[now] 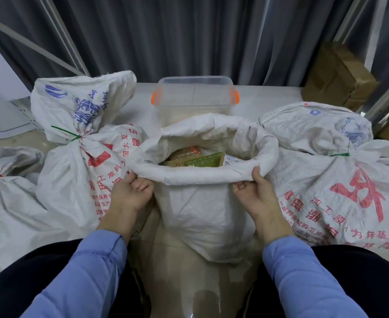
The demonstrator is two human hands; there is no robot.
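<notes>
Cuffing is being done: the open white woven plastic sack (200, 207) on the floor is being gripped at its rolled rim by left hand (129, 193) and right hand (255, 198); next, seemingly cardboard packets (202, 159) inside are probably being targeted.

Soft, cool indoor light falls evenly from overhead, leaving only faint shadow under the rolled rim of the open sack (202, 214). A pale sheen glints on the glossy floor (195, 301). Wide-angle distortion bows the grey curtain (189, 37) and the metal bar (33, 45) near the edges. Detail is slightly soft throughout, and the dark trousers (17, 271) show almost none.
</notes>
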